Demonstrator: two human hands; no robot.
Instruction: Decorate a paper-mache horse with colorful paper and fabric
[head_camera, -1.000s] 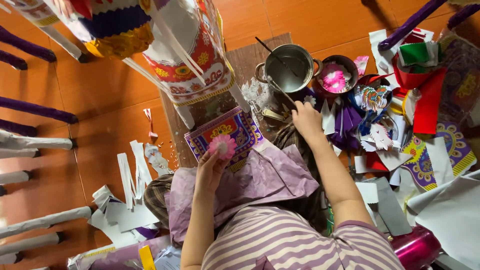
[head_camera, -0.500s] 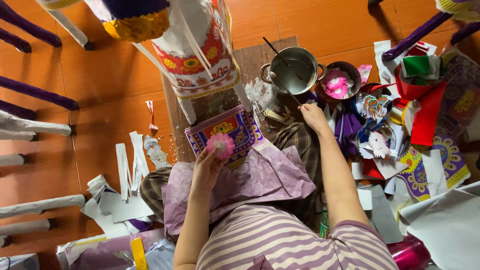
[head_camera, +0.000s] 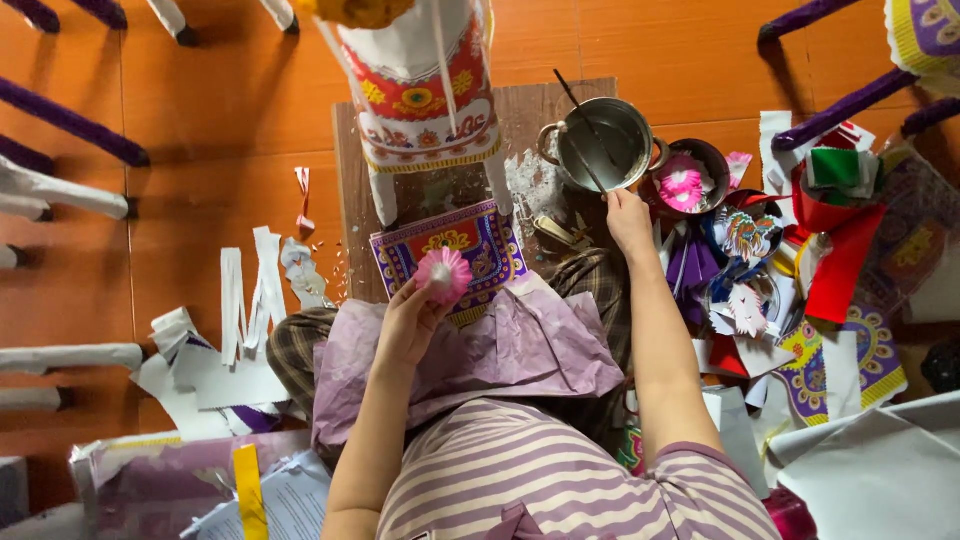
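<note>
My left hand (head_camera: 405, 325) holds a small pink paper flower (head_camera: 443, 272) up above my lap, over a purple and gold patterned paper panel (head_camera: 480, 240). Crumpled lilac tissue paper (head_camera: 530, 350) covers my lap. My right hand (head_camera: 630, 222) reaches forward to the near rim of a metal pot (head_camera: 625, 125). Its fingers are closed on the end of a thin stick (head_camera: 585, 162) that leans into the pot. A second stick stands in the pot as well.
A white paper figure with red and yellow patterns (head_camera: 420, 90) stands on a wooden board (head_camera: 540, 110). A dark bowl holding pink flowers (head_camera: 683, 180) sits beside the pot. Coloured paper cut-outs (head_camera: 830, 260) pile up at right; white paper strips (head_camera: 240, 300) lie left.
My right hand has moved forward from the paper pile to the pot's rim and closed on the stick. The left hand keeps the pink flower nearly still.
</note>
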